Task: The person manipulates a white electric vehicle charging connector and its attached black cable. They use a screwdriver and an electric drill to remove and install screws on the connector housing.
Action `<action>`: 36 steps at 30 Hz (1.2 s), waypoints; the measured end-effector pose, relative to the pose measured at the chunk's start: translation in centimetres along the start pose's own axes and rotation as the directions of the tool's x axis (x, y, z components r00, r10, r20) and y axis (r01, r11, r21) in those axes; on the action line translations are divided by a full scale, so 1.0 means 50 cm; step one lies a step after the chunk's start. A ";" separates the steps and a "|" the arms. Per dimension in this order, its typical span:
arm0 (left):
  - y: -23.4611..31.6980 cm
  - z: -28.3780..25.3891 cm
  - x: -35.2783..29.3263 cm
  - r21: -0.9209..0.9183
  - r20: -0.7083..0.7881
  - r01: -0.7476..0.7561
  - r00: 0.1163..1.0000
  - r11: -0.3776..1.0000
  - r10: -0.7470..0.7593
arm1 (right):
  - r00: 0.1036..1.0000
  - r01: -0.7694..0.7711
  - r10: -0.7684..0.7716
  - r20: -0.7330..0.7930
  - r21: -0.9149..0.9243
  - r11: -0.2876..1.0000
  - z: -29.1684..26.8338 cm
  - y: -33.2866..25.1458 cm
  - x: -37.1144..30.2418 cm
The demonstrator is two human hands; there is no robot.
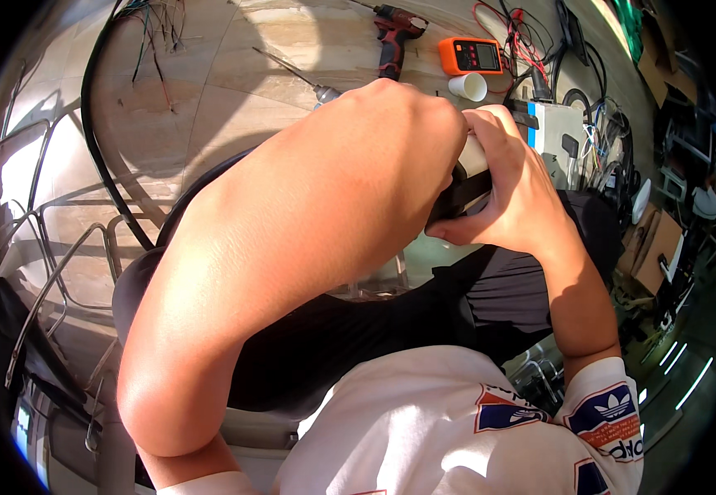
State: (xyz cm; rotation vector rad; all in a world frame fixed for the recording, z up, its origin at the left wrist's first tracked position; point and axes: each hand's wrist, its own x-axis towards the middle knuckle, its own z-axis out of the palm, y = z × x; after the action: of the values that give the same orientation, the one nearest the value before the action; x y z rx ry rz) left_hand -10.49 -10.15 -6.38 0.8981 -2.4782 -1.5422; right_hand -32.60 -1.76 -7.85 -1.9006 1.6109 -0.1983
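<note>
My left arm reaches across from the lower left, and my left hand (407, 124) is bent into a closed shape with its knuckles up. Its fingers are hidden behind the back of the hand, so what they grip is out of sight. Right against it, my right hand (519, 177) wraps round a black and cream piece (463, 191), thumb below and fingers over the top. Only a short stretch of that piece shows between the hands; its kind cannot be told. Just beyond the left wrist lies a screwdriver-like tool (323, 92) with a long thin shaft.
On the tiled floor ahead lie a red and black power drill (393, 37), an orange multimeter (467, 56) and a white cup (468, 87). A pale box (553, 136) and tangled cables stand to the right. Loose wires (156, 49), a thick black cable (92, 140) and metal tube frames (40, 206) are leftward.
</note>
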 end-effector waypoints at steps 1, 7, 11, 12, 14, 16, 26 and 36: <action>-0.002 0.000 0.000 -0.014 -0.010 -0.003 1.000 1.000 0.003 | 1.000 -0.008 0.008 0.001 -0.005 1.000 -0.001 0.000 0.000; -0.004 0.004 0.001 0.072 -0.037 -0.039 0.998 0.997 0.042 | 0.999 -0.037 0.037 0.023 -0.014 0.999 -0.004 -0.005 0.008; -0.004 0.006 0.005 0.125 -0.058 -0.086 0.994 0.988 0.094 | 0.999 -0.048 0.048 0.012 -0.006 0.999 -0.001 0.001 0.005; -0.001 0.002 0.011 0.105 -0.033 -0.056 0.998 0.993 0.060 | 0.999 -0.043 0.043 0.011 -0.008 0.999 -0.001 0.005 0.005; 0.000 0.002 0.016 0.076 -0.041 -0.007 0.999 0.997 0.010 | 1.000 -0.027 0.027 0.011 -0.010 1.000 0.000 0.009 0.003; -0.006 0.009 0.019 0.051 -0.104 0.017 0.995 0.999 -0.012 | 0.999 -0.029 0.029 0.013 -0.026 0.999 -0.001 0.011 0.007; 0.031 -0.003 0.022 0.162 -0.231 0.043 0.973 0.986 -0.005 | 0.996 -0.084 0.084 -0.029 -0.025 0.996 -0.002 0.014 0.019; 0.174 -0.021 0.078 0.175 -0.257 0.612 0.785 0.771 -0.564 | 0.988 -0.120 0.122 0.096 -0.027 0.992 -0.049 -0.019 0.043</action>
State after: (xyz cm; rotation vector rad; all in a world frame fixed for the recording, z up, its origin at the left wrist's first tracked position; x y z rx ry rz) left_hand -17.07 -10.24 0.60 1.9278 -2.3988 -1.1787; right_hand -32.49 -4.57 -6.00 -1.7930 1.6622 -0.0369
